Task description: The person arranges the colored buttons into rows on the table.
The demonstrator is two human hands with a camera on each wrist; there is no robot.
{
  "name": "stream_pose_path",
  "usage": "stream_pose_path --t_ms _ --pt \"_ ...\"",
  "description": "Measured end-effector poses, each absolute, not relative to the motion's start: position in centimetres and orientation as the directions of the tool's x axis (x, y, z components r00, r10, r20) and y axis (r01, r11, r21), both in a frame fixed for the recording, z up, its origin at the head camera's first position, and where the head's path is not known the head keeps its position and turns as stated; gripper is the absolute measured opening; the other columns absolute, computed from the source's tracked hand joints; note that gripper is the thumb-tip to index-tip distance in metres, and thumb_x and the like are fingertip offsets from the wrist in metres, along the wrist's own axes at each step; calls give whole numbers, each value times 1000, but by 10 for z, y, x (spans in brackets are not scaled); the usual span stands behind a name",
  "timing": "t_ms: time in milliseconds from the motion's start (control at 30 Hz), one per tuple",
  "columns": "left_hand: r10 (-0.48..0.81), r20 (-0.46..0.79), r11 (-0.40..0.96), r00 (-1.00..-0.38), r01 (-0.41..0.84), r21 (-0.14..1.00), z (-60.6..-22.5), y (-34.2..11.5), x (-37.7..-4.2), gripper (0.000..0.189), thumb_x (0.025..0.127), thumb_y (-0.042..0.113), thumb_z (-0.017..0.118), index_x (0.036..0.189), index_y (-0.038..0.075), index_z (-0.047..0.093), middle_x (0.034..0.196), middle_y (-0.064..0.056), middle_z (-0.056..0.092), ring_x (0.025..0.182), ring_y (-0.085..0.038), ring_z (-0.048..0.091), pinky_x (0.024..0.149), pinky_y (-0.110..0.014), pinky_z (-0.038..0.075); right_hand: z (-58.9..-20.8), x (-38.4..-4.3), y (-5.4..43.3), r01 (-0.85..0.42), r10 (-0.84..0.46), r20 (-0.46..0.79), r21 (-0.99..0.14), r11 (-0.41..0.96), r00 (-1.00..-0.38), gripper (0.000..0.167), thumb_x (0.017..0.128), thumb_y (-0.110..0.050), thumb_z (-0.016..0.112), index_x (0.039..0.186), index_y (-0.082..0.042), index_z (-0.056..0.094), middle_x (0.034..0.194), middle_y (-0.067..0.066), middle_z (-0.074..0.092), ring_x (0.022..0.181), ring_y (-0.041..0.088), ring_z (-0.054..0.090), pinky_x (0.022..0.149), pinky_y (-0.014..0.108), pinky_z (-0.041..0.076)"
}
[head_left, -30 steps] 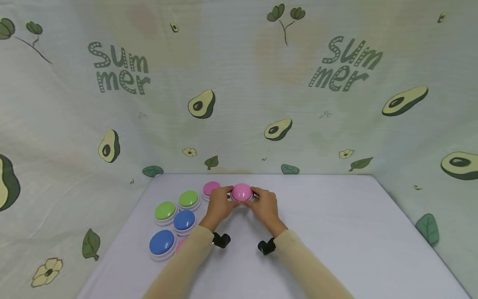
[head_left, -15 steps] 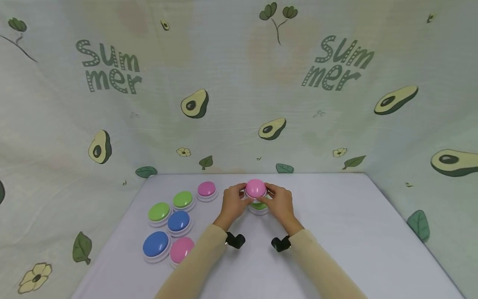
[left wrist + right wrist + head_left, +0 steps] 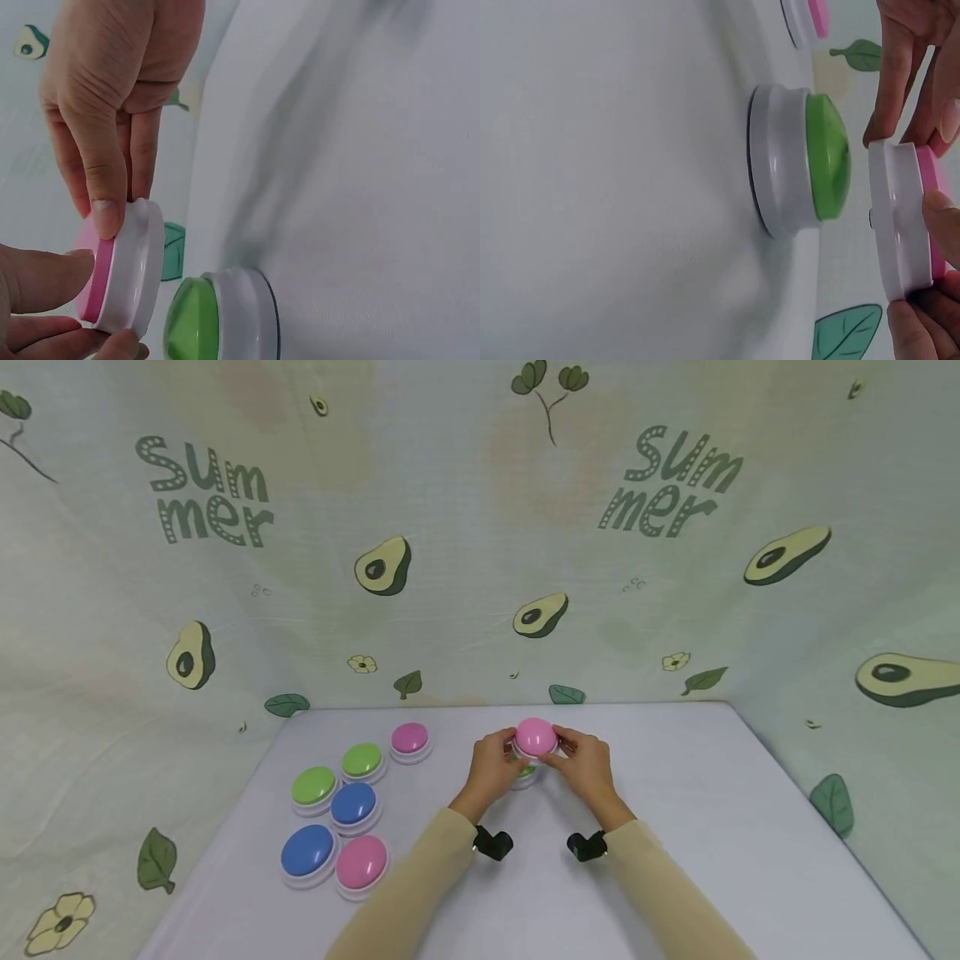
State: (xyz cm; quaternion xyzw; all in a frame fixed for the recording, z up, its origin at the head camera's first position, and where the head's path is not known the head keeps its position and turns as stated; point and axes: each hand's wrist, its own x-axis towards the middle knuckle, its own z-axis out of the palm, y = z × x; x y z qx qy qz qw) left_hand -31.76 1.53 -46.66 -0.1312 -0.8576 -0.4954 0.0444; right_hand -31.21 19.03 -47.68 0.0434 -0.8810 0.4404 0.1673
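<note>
A push button with a pink dome [image 3: 536,737] and a white base is held up between both hands, clear of the tabletop. My left hand [image 3: 491,772] grips its left side with thumb and fingers, and my right hand [image 3: 587,768] grips its right side. Directly below is a push button with a green dome [image 3: 827,157], standing on the table. Both wrist views show a gap between the pink button's white base [image 3: 135,270] and that green dome; in the head view the raised button hides most of it.
On the white table's [image 3: 712,843] left side stand more push buttons: two green [image 3: 313,786], two blue [image 3: 307,850] and two pink [image 3: 362,862]. A cloth printed with avocados [image 3: 383,566] hangs behind the table and along its sides.
Both hands have carried the pink button rightward, from beside the green button to over it. The head view has also shifted slightly, and the front pink button on the left is now uncovered.
</note>
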Motion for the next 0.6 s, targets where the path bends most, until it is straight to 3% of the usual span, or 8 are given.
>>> stream_pose_path --t_ms 333,600 --pt "302 135 476 -944 272 836 -469 43 -310 72 87 -5 76 151 -14 44 149 -28 55 134 -35 59 111 -45 50 -482 -310 220 -201 53 295 -760 618 -954 64 84 -8 90 137 12 62 134 30 65 125 42 65 101 44 55" --pt "415 40 373 -909 210 904 -475 59 -301 85 89 -11 71 160 -14 23 165 -30 31 138 -36 55 108 -37 52 -489 -308 243 -148 53 226 -783 604 -973 64 86 -10 88 140 10 60 138 30 63 128 42 63 103 46 54"
